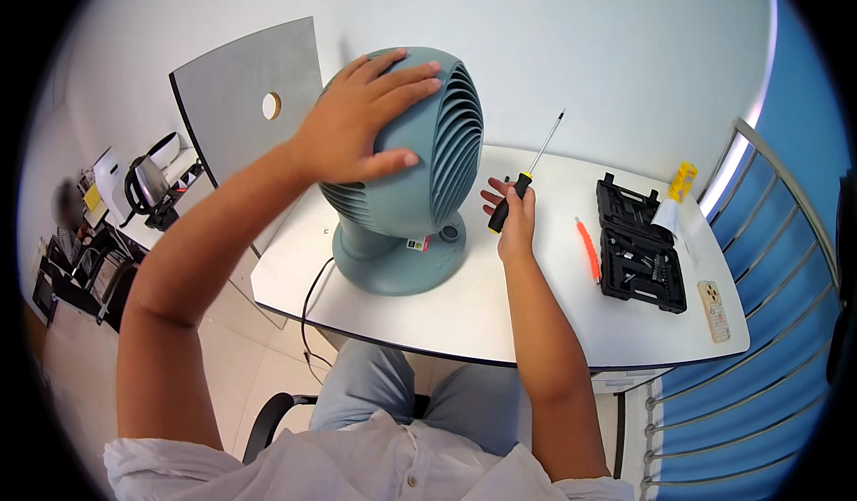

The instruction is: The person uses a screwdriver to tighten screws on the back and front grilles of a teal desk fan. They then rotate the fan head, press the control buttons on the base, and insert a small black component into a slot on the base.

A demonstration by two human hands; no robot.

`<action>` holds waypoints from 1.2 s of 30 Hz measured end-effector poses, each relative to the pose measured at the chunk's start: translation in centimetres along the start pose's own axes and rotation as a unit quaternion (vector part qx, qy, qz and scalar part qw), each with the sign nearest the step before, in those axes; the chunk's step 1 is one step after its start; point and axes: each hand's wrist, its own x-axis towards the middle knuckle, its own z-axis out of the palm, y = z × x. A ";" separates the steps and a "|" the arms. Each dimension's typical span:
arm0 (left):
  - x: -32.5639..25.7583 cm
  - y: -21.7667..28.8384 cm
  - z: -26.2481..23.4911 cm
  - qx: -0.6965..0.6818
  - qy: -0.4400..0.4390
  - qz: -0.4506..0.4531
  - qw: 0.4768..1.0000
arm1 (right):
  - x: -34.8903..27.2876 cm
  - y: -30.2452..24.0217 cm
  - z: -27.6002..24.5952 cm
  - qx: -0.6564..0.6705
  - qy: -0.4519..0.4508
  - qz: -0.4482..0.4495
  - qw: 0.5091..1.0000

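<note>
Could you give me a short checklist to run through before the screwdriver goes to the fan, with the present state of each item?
1. Fan steadied: ok, left hand lies flat on its housing.
2. Screwdriver gripped: ok, right hand holds the handle, shaft pointing away from the person.
3. Fan base on the white table: ok, standing flat.
4. Power cord unplugged: cannot tell, it runs off the table edge.
5. Screws located: cannot tell, none visible.
6. Open bit case within reach: ok, right of the hand.

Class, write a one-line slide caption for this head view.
Left hand steadies a teal desk fan; right hand holds a screwdriver.
</note>
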 end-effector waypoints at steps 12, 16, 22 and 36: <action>3.3 1.1 0.6 -0.036 0.116 -0.264 0.957 | -1.2 1.1 1.6 0.056 -0.101 0.054 0.992; 5.9 -0.1 0.3 -0.011 0.015 -0.385 0.923 | -1.7 0.6 2.2 0.079 -0.088 0.062 0.991; 4.9 1.9 2.2 0.036 -0.011 -0.345 0.938 | -2.3 1.2 2.6 0.128 -0.041 0.078 0.988; 5.5 2.9 1.2 0.024 -0.009 -0.381 0.924 | -2.1 1.8 2.1 0.158 -0.069 0.078 0.982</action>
